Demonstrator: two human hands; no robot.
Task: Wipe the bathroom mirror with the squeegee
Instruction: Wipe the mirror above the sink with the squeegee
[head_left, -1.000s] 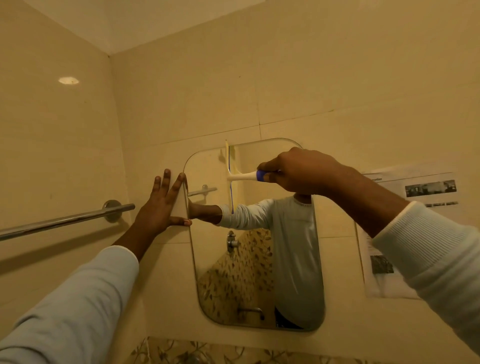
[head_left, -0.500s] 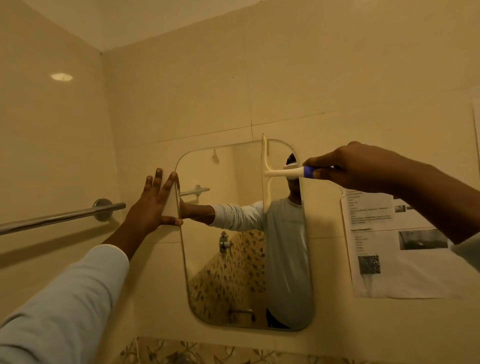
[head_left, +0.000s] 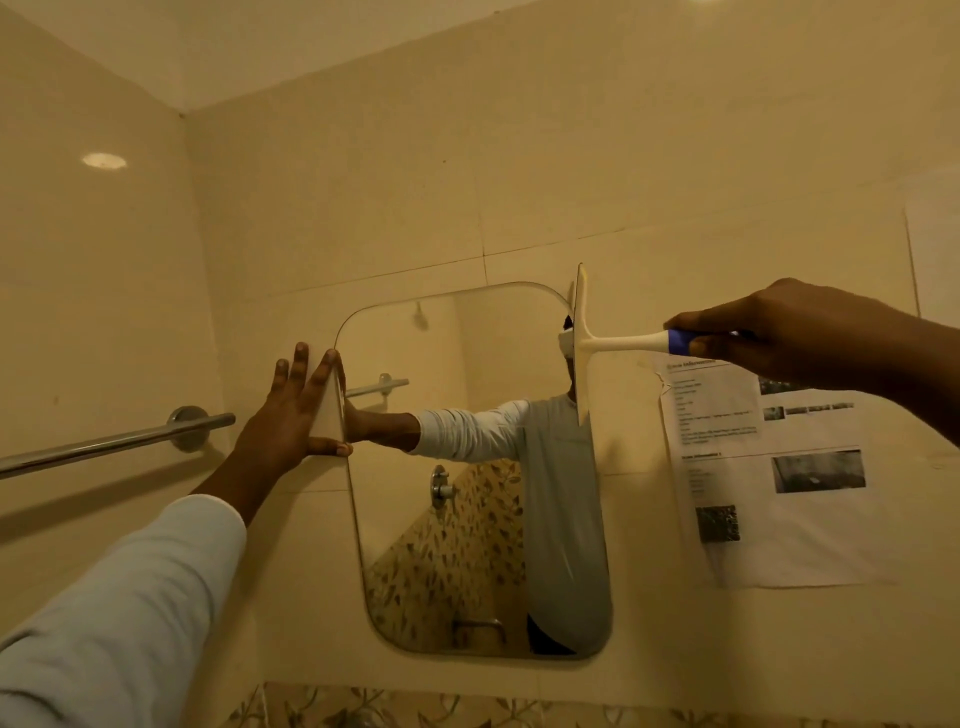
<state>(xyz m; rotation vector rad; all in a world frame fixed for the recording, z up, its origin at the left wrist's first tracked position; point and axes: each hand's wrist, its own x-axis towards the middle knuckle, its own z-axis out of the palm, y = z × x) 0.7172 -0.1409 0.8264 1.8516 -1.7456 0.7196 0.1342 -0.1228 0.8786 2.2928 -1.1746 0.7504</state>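
A rounded frameless mirror (head_left: 467, 493) hangs on the beige tiled wall. My right hand (head_left: 789, 332) grips the blue end of a white squeegee (head_left: 584, 345), whose blade stands upright at the mirror's upper right edge. My left hand (head_left: 291, 415) lies flat on the wall with straight fingers, its index finger and thumb touching the mirror's left edge. The mirror reflects a person in a pale long-sleeved top.
A chrome towel bar (head_left: 119, 441) runs along the left wall near my left hand. A printed paper sheet (head_left: 769, 467) is stuck to the wall right of the mirror, under my right arm. Patterned tiles (head_left: 415, 709) run below the mirror.
My right hand has drawn the squeegee rightward across the top of the mirror, from left of centre to the right edge. My left hand has stayed at the left edge.
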